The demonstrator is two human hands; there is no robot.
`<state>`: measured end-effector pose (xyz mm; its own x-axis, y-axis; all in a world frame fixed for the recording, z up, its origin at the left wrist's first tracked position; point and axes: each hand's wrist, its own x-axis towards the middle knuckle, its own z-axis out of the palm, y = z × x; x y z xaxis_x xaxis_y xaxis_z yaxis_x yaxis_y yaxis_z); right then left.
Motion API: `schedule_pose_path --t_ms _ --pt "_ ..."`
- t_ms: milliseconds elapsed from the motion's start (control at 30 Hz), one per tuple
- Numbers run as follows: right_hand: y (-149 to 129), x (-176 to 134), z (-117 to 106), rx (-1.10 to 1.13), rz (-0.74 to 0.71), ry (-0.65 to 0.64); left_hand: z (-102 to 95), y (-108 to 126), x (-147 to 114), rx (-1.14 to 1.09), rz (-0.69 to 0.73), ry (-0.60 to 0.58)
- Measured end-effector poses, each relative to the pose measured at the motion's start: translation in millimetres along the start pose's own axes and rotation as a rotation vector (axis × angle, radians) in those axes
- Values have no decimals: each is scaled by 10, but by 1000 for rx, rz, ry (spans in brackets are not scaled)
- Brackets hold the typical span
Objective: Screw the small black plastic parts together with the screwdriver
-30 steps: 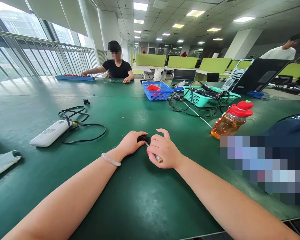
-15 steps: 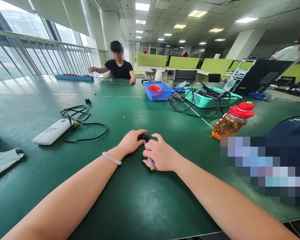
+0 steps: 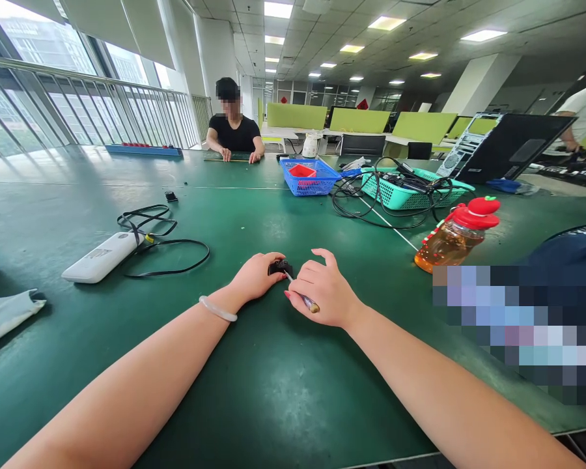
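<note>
My left hand (image 3: 256,277), a pale bangle at its wrist, pinches a small black part (image 3: 280,267) over the green table. Its exact kind is too small to make out. A screwdriver (image 3: 308,302) with a clear handle and thin metal shaft is gripped in my right hand (image 3: 325,290). The shaft points up and left, and its tip is at or very close to the black part; I cannot tell whether they touch. My right index finger is raised away from the handle.
On the left lies a white power bank-like block (image 3: 102,258) with a looped black cable (image 3: 185,243). Ahead are a blue basket (image 3: 310,185) and a teal basket (image 3: 395,198) with tangled cables. A red-capped bottle (image 3: 454,241) stands right. A person (image 3: 234,133) sits opposite.
My right hand has shifted slightly right, and the screwdriver's handle end has swung right and upward. My left hand has stayed put. The person opposite has drawn one hand in.
</note>
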<state>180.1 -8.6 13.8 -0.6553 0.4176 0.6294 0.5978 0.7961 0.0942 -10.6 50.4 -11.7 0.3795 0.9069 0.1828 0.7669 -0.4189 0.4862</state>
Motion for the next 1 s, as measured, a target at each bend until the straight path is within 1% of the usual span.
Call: schedule_pose_path --t_ms 133,300,400,500,633,700,800,933,1000 --pt "5 1 15 -4 1 15 -14 14 6 -13 -11 -7" --pt "14 -5 60 -45 -24 -1 -18 19 0 -47 -6 3" --pt "30 -10 65 -48 -30 21 -17 19 -6 -69 -11 11" --pt "49 -14 45 -30 -3 50 -9 8 -9 -105 -2 19" --pt "73 -24 35 -13 66 79 10 -20 -6 -150 11 20" --pt "93 -36 56 15 124 90 17 -32 -1 -155 17 16" --pt "153 -58 118 115 277 123 19 -41 8 -113 21 13" --pt "281 -96 207 371 558 173 7 -36 10 -36 25 2" --pt "340 -112 232 518 749 239 -1 -29 5 -15 27 -8"
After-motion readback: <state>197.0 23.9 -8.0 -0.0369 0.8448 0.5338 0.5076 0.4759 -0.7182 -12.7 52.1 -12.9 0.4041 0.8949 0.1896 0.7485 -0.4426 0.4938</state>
